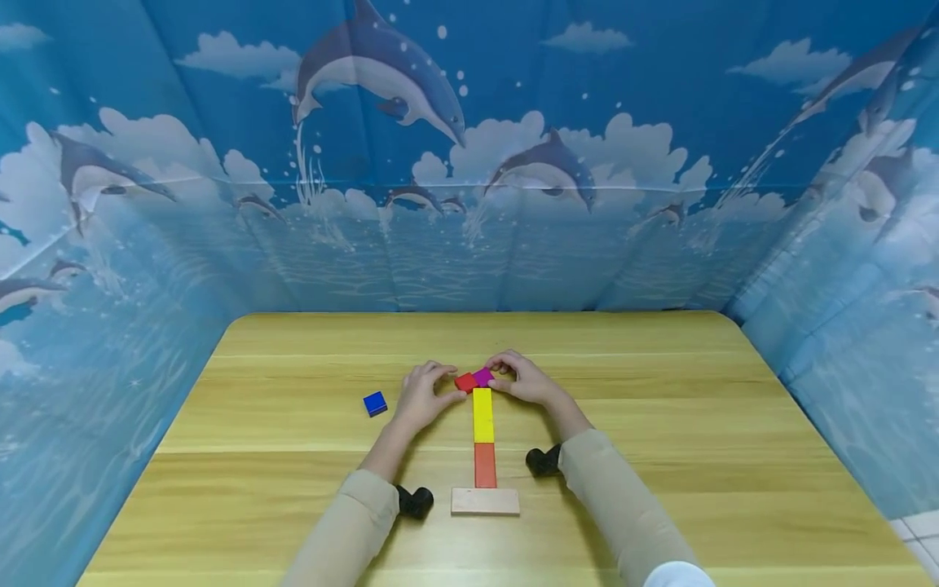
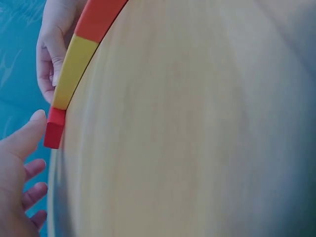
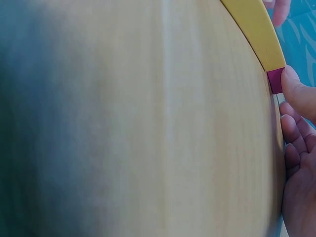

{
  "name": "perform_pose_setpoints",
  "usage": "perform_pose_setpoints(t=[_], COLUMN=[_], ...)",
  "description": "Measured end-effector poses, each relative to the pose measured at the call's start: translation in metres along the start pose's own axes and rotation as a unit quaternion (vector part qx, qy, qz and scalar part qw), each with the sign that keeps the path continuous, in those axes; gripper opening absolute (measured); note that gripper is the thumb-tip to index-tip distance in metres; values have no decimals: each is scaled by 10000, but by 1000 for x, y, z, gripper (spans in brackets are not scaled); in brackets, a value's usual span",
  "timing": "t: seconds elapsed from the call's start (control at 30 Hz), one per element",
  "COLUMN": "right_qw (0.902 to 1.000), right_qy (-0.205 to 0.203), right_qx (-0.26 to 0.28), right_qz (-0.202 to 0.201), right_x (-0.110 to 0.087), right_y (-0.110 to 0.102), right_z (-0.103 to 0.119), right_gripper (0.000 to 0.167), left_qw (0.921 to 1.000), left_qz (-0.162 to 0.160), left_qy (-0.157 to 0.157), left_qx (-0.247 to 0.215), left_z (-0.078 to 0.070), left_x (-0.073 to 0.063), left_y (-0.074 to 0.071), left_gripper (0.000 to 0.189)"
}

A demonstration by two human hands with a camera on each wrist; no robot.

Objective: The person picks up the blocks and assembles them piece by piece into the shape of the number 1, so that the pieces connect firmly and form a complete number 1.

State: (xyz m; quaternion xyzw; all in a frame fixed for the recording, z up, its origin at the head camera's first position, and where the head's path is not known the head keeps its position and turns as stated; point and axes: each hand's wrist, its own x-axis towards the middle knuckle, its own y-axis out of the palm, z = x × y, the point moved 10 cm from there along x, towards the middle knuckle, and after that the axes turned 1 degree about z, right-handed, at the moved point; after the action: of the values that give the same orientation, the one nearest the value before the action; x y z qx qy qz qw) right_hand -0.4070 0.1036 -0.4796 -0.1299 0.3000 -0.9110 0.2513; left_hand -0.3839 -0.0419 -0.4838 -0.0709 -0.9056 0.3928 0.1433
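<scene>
In the head view, a red block [image 1: 466, 382] and a purple block [image 1: 482, 377] lie side by side at the far end of a yellow block [image 1: 482, 414]. My left hand [image 1: 424, 397] is spread beside the red block, thumb and forefinger apart at its left side. The left wrist view shows that thumb close by the red block [image 2: 55, 129], with the other fingers loosely bent. My right hand [image 1: 522, 381] pinches the purple block at its right side. Its thumb lies against the purple block [image 3: 275, 80] in the right wrist view.
Toward me, an orange-red block [image 1: 485, 465] continues the yellow one, ending at a pale wooden block [image 1: 485, 501] laid crosswise. A blue block [image 1: 375, 403] sits apart on the left of the wooden table [image 1: 293, 481]. A dolphin-print curtain [image 1: 469, 253] hangs behind the table.
</scene>
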Motion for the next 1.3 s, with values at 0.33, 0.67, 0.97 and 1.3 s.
perform_pose_setpoints(t=[0.33, 0.67, 0.97, 1.3], right_qw=[9995, 9999, 9999, 9997], right_qy=[163, 139, 52, 149], right_qx=[205, 35, -95, -186], right_qz=[189, 68, 126, 42], right_x=[-7, -1, 12, 5], right_y=[-2, 3, 8, 6], right_z=[23, -3, -16, -19], right_gripper=[29, 29, 30, 28], left_qw=[9990, 9967, 9937, 9936], left_qz=[-431, -709, -850, -750], left_qy=[-33, -269, -595, -716], left_qx=[81, 280, 430, 457], left_z=[0, 24, 46, 61], left_x=[-11, -28, -50, -66], left_y=[-39, -73, -101, -103], left_gripper=[48, 52, 57, 62])
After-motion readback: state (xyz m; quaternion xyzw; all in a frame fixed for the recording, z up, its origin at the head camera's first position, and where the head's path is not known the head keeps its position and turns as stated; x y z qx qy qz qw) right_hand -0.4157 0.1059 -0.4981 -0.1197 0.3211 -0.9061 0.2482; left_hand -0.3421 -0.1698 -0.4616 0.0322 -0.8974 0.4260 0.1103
